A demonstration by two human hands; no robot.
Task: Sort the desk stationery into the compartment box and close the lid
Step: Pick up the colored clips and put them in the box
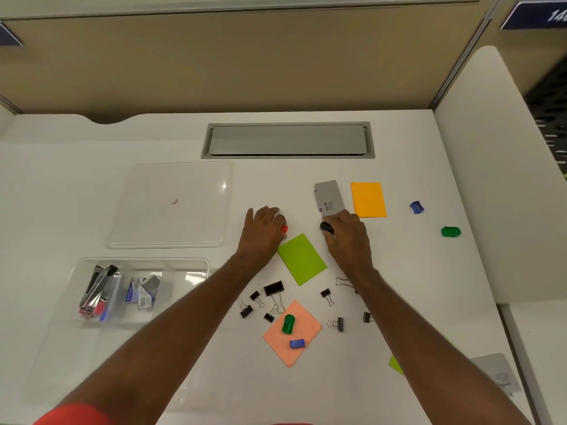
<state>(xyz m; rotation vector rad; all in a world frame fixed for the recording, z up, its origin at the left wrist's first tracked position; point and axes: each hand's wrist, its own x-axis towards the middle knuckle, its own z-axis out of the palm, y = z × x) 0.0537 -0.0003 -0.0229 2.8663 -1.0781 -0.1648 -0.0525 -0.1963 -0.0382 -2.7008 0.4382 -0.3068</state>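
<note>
The left hand [263,230] curled round a small red thing [284,229] on the desk [399,271]; the right hand [346,233] pinched a small black thing [326,227] just beside the grey card [329,197]; the clear box [139,289] sat near the left, its lid [170,205] off behind it; best to lift each bit up straight, then drop it in a free slot; many clips [274,288] and pads waited.

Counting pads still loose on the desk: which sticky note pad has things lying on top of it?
The salmon-pink sticky note pad, nearest the person; a green sharpener and blue sharpener rest on it.
</note>
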